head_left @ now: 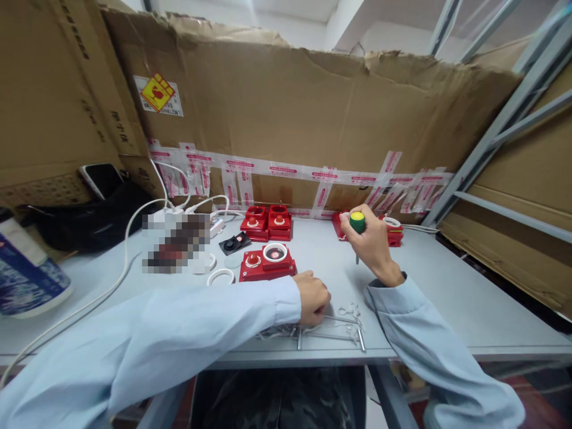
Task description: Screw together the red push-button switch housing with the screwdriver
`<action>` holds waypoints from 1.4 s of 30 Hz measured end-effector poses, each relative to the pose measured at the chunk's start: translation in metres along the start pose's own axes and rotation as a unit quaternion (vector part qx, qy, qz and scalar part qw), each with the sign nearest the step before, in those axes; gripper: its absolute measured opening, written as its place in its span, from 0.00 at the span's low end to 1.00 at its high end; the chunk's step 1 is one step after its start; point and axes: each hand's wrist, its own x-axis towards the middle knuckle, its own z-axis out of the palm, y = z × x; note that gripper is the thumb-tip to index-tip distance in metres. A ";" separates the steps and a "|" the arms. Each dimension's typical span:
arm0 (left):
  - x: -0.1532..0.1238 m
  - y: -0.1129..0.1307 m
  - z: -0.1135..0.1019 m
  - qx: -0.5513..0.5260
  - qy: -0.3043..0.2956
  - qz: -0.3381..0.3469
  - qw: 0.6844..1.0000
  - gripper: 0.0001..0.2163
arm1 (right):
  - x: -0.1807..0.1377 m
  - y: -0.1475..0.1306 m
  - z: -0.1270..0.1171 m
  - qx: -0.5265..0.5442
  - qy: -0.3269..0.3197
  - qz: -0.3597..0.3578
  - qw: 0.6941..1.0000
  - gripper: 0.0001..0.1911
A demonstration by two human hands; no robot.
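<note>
From my feed, the right hand (369, 247) grips a green-and-yellow screwdriver (357, 222), shaft down above the grey table (447, 298). The left hand (313, 299) is curled at silver metal rods (361, 341); I can't tell what it holds. I'd judge work partway: the nearest red boxy housing (268, 272), beyond the left hand, wears a white ring; two red housings (279, 230) behind show none, and a loose white ring (220, 271) lies nearby.

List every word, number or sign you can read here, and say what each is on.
"LM27": starts a line on the white label; its other print is too blurred.
Red pictogram: on the yellow diamond sticker; lettering there unreadable.
Too small or blurred to read: red print on the packing tape; dark characters on the left cardboard; lettering on the blue-and-white container; marks on the front red unit.
</note>
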 end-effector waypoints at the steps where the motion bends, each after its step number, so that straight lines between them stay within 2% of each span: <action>1: 0.000 -0.001 -0.001 0.001 0.009 -0.004 1.000 0.03 | 0.000 0.000 -0.001 0.001 0.002 0.000 1.000 0.10; 6: -0.010 -0.018 -0.025 -0.023 0.095 -0.022 0.995 0.02 | 0.005 0.000 -0.013 0.040 -0.020 -0.001 0.999 0.10; 9: -0.024 -0.034 -0.047 -0.039 0.154 -0.046 0.986 0.03 | 0.010 0.005 -0.018 0.096 -0.074 0.022 0.992 0.10; 11: -0.035 -0.046 -0.059 -0.056 0.202 -0.055 0.976 0.03 | 0.012 0.010 -0.019 0.132 -0.124 0.063 0.981 0.12; 16: -0.054 -0.068 -0.080 -0.089 0.284 -0.099 0.950 0.04 | 0.013 0.015 -0.019 0.241 -0.264 0.183 0.916 0.19; 20: -0.059 -0.074 -0.090 -0.098 0.312 -0.140 0.935 0.04 | 0.009 0.010 -0.020 0.222 -0.404 0.191 0.867 0.22; 23: -0.060 -0.074 -0.092 -0.091 0.310 -0.155 0.934 0.04 | 0.004 0.011 -0.016 0.149 -0.473 0.153 0.855 0.20; 25: -0.060 -0.071 -0.090 -0.091 0.296 -0.153 0.938 0.04 | 0.001 0.017 -0.012 0.102 -0.476 0.111 0.866 0.15; 29: -0.052 -0.059 -0.077 -0.092 0.256 -0.132 0.953 0.03 | 0.003 0.038 -0.006 0.026 -0.363 0.065 0.929 0.07; 32: -0.040 -0.044 -0.063 -0.061 0.202 -0.108 0.971 0.03 | 0.008 0.047 -0.005 0.008 -0.301 0.070 0.951 0.08; 37: -0.019 -0.021 -0.040 0.058 0.079 -0.098 0.990 0.05 | 0.001 0.037 0.012 0.005 -0.309 0.034 0.951 0.10; 42: -0.011 -0.015 -0.016 0.138 0.072 -0.055 0.986 0.05 | -0.012 0.023 0.049 -0.001 -0.355 -0.003 0.935 0.09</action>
